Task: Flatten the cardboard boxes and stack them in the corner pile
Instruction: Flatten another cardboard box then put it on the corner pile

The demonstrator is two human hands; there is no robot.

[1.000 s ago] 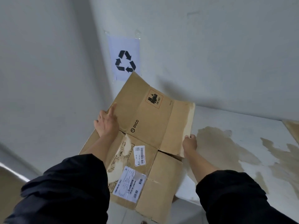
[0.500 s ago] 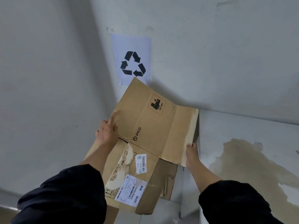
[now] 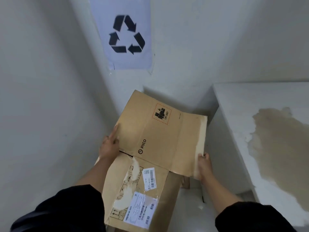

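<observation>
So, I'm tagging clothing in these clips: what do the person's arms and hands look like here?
Both arms wear loose black sleeves, pushed up so the forearms are bare. The left hand and right hand are bare too: no gloves, and no watch or rings that I can see. The sleeves show no markings.

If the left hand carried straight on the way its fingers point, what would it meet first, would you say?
Probably the white left wall near the corner; the left hand points up along the flattened brown cardboard box, though depth is unclear.
</observation>
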